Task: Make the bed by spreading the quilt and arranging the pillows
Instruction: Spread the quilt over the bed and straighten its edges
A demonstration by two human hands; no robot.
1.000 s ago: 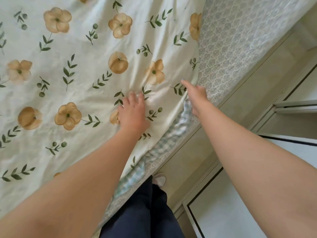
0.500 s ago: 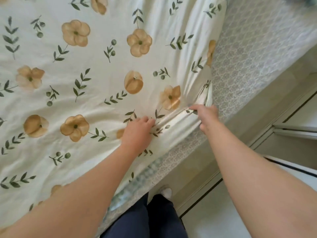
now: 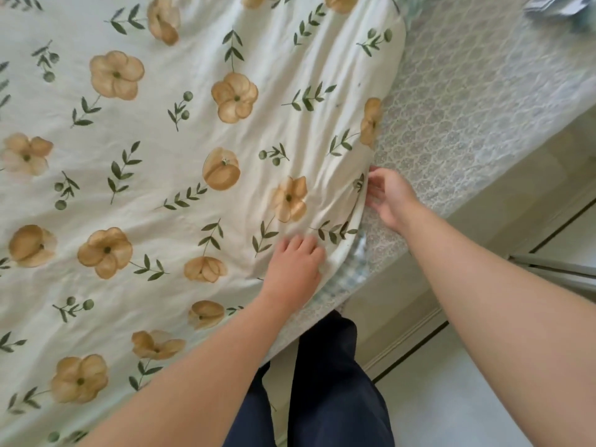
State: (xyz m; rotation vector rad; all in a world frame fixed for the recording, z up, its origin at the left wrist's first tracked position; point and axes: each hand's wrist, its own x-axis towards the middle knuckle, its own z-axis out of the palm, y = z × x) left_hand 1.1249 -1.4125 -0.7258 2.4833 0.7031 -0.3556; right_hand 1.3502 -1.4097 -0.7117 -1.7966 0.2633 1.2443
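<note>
At the near right edge of the bed, my left hand point(image 3: 295, 269) lies flat on the floral quilt point(image 3: 180, 130), fingers together and slightly curled, pressing the cloth down just inside its edge. My right hand point(image 3: 388, 196) is at the quilt's side edge, a bit farther along, fingers loosely spread and touching the hem; can't tell if it actually pinches cloth or just rests against it. Quilt covers most of the bed, left and far; its right edge stops short of the grey patterned mattress cover point(image 3: 458, 101), which stays bare on the right. A checked layer point(image 3: 350, 275) peeks out under the quilt near my left hand. No pillows clearly in view; something blurred at far right top, unsure what.

Step in hand, my guess: straightening this side edge. To do it well: keep left palm as anchor, get a real grip on the hem with the right, pull outward and along the edge so creases near the flower print flatten, and cover the checked layer evenly. Don't tug hard, or the far side drags over.
</note>
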